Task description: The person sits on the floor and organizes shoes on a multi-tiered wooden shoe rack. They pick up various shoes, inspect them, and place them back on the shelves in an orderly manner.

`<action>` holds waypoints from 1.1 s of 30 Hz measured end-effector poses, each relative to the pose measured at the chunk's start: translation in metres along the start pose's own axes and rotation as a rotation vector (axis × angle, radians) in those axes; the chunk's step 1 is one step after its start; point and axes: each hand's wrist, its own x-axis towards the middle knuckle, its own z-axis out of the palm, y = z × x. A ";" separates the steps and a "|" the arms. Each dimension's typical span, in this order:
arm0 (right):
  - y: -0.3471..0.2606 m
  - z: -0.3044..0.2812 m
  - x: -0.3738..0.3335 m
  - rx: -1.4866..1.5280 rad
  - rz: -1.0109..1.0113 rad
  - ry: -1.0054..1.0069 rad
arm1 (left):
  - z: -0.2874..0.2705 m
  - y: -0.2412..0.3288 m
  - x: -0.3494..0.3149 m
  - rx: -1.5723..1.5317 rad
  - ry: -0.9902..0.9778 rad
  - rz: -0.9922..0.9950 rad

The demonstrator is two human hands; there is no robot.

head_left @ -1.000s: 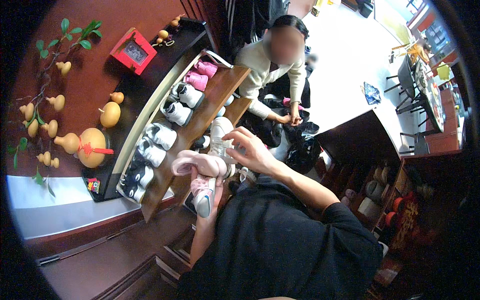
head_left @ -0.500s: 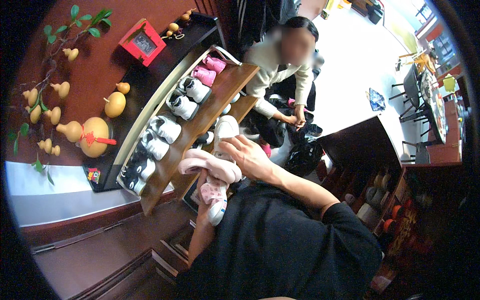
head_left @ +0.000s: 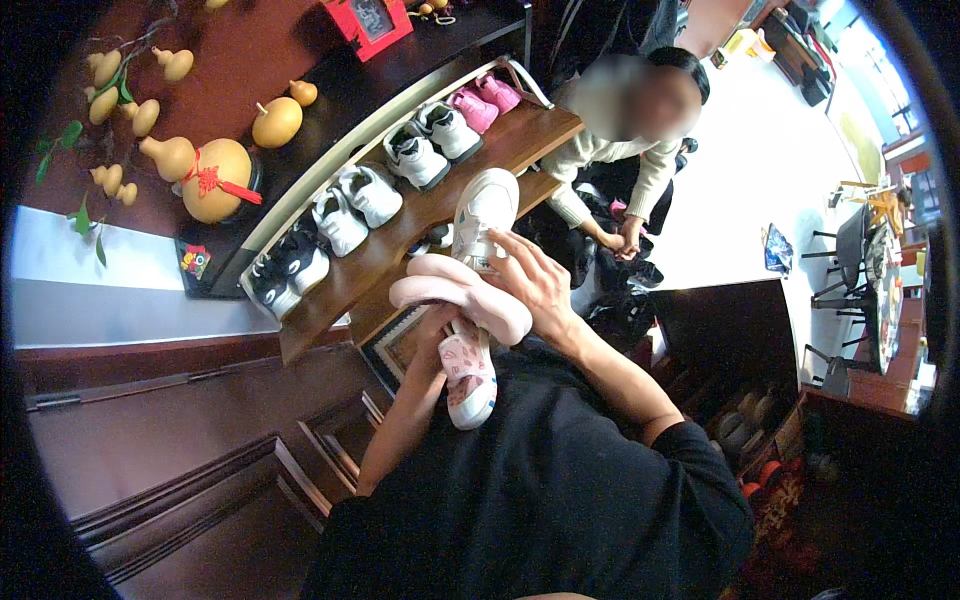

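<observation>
My left hand [head_left: 435, 332] is closed under a pale pink, thick-soled slipper [head_left: 465, 292]. A white shoe with a pinkish-red print [head_left: 468, 370] hangs below that hand, its rounded white end toward my shirt; the fingers round it are partly hidden. Above the slipper a white lace-up sneaker [head_left: 487, 215] points away from me. My right hand [head_left: 537, 285] has its fingers bent against the sneaker's near right side, the palm beside the slipper. All three pieces of footwear are bunched together before my chest, next to the wooden shoe rack [head_left: 470, 190].
On the rack's top board stand white sneakers [head_left: 370, 195], black-and-white shoes [head_left: 290, 270] and pink shoes [head_left: 483, 103]. Behind it, a dark ledge carries yellow gourds [head_left: 215, 180] and a red frame [head_left: 368, 25]. A person [head_left: 610, 150] sits beyond the rack, hands together. Dark cabinet doors [head_left: 190, 430] are at lower left.
The view has shifted, so the rack and seated person appear farther right. Both hands keep the footwear bunched together; more of the white sneaker shows beside my right fingers.
</observation>
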 end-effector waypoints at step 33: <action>0.010 -0.034 0.048 0.405 -0.041 -0.192 | 0.142 0.024 0.021 1.886 -0.348 0.317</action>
